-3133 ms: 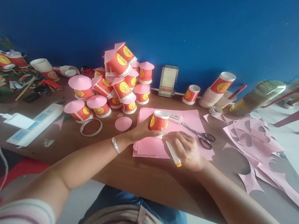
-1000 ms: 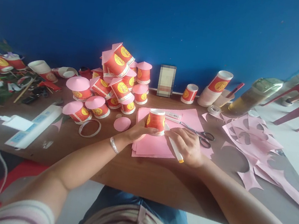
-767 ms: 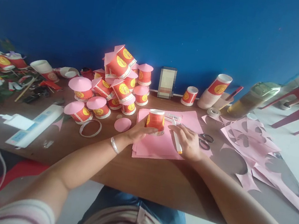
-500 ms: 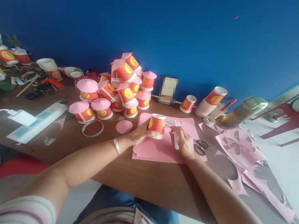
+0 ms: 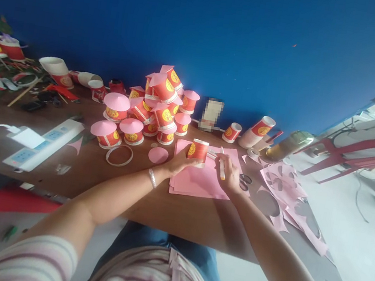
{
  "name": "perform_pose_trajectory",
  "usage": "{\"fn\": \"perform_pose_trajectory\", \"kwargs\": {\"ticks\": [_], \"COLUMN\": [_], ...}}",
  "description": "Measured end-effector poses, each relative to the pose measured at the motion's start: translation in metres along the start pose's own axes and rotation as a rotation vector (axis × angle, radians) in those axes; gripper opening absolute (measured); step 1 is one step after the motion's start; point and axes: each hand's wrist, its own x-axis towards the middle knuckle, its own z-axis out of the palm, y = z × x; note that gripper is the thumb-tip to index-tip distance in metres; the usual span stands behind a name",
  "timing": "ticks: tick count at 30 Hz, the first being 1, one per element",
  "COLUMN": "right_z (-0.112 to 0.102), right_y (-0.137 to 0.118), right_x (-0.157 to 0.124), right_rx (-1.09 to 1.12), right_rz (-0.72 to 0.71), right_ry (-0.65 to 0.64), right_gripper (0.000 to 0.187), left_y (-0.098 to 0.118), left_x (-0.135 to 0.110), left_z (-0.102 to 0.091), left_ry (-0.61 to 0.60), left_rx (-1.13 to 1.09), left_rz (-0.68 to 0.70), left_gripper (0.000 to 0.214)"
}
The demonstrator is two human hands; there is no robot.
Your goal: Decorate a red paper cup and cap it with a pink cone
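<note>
On the stack of pink paper [image 5: 198,182] at the middle of the table [image 5: 175,214], the left hand [image 5: 177,162] is closed around a red paper cup [image 5: 197,150], thumb and fingers pressed to its side, and the cup stands on the top sheet. Just beside it the right hand [image 5: 230,175] is clamped on a white pen [image 5: 222,165], which lies close to the cup's wall. The cup is light and thin, so too hard a squeeze could dent it. A slack grip could let it skid on the loose sheets, and the pen would then stray. The heap of pink-capped cups [image 5: 158,102] behind looks unsteady, and a nudge of the forearm might topple it. As for containers, the held cup's top shows white, though at this size I cannot tell whether anything is inside. A nested sleeve of cups [image 5: 258,129] leans by the wall near a bottle [image 5: 288,144] of yellowish liquid.
</note>
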Motion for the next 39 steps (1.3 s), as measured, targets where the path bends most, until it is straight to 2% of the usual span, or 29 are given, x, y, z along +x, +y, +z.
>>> {"fn": "perform_pose_trajectory", "kwargs": {"ticks": [4, 6, 11, 16, 19, 25, 31, 39], "right_z": [0.009, 0.015, 0.029, 0.044, 0.048, 0.046, 0.045, 0.041], "right_y": [-0.019, -0.027, -0.032, -0.023, -0.018, -0.016, -0.019, -0.027], "right_x": [0.006, 0.01, 0.023, 0.027, 0.022, 0.015, 0.016, 0.011], "right_rx": [0.286, 0.39, 0.455, 0.413, 0.365, 0.366, 0.367, 0.437], "right_rz": [0.295, 0.363, 0.341, 0.304, 0.276, 0.18, 0.2, 0.175], "right_ry": [0.076, 0.083, 0.06, 0.104, 0.089, 0.07, 0.077, 0.041], "right_gripper": [0.026, 0.026, 0.027, 0.025, 0.024, 0.022, 0.021, 0.022], "left_y": [-0.006, -0.01, -0.015, -0.014, -0.011, -0.007, -0.003, 0.001], "left_x": [0.004, 0.006, 0.01, 0.013, 0.013, 0.013, 0.01, 0.008], "left_z": [-0.005, -0.009, -0.014, -0.018, -0.018, -0.014, -0.013, -0.009], "left_ry": [0.036, 0.032, -0.019, -0.031, -0.012, 0.011, -0.028, 0.077], "left_rx": [-0.145, -0.198, -0.227, -0.219, -0.231, -0.238, -0.131, -0.096], "left_rz": [-0.049, -0.062, -0.055, -0.034, -0.034, -0.053, -0.055, -0.058], "left_gripper": [0.051, 0.053, 0.054, 0.053, 0.052, 0.053, 0.057, 0.048]}}
